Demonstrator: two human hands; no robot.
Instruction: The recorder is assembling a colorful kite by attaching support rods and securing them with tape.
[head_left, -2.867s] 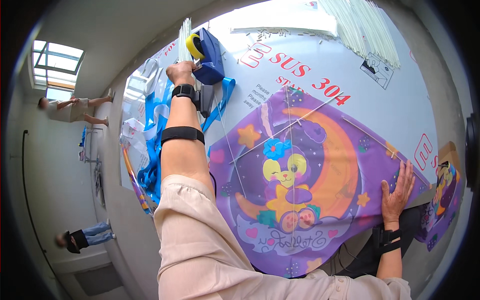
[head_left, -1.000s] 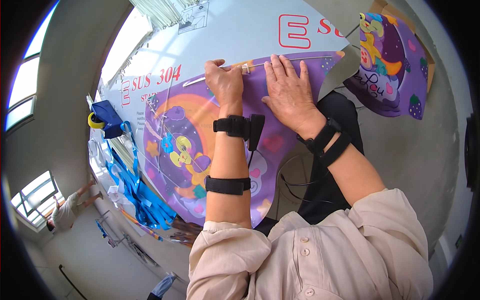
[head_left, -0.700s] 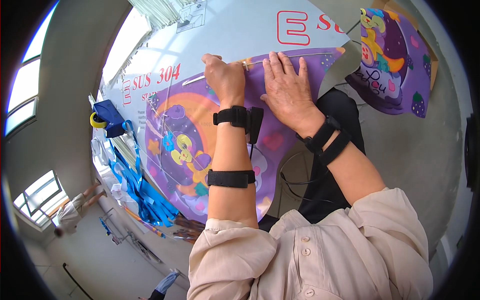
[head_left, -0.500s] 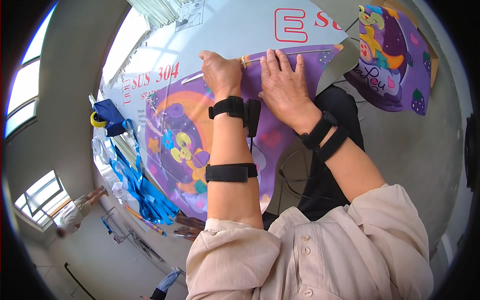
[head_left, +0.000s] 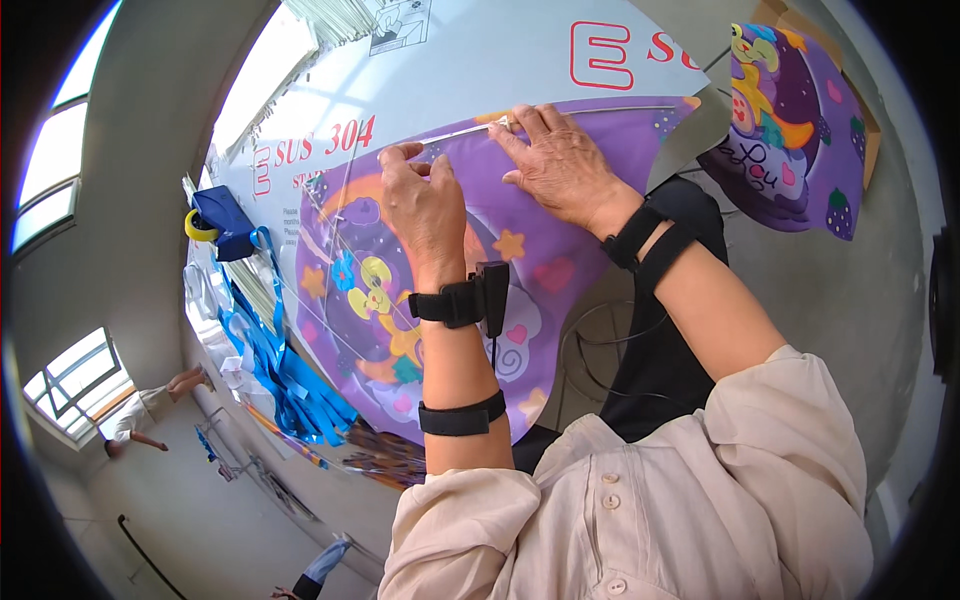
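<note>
A purple cartoon-printed kite [head_left: 400,290] lies flat on a white table [head_left: 480,70], with thin rods across it. My left hand [head_left: 420,205] rests on the kite near its upper edge, fingers curled and pinching at the thin rod [head_left: 455,135] that runs along that edge. My right hand [head_left: 560,165] lies flat, fingers spread, pressing the same edge just to the right. Both wrists wear black bands, and a small black device is strapped to the left wrist.
A blue tape dispenser with a yellow roll [head_left: 215,225] and blue ribbons [head_left: 285,375] lie at the table's left end. A second purple kite [head_left: 785,135] sits at the right on a brown box. Another person [head_left: 150,415] is far off at the lower left.
Earlier my left arm reached far left to the tape dispenser. Since then both hands have come to the kite's upper edge, and my left hand has slid leftward along the rod.
</note>
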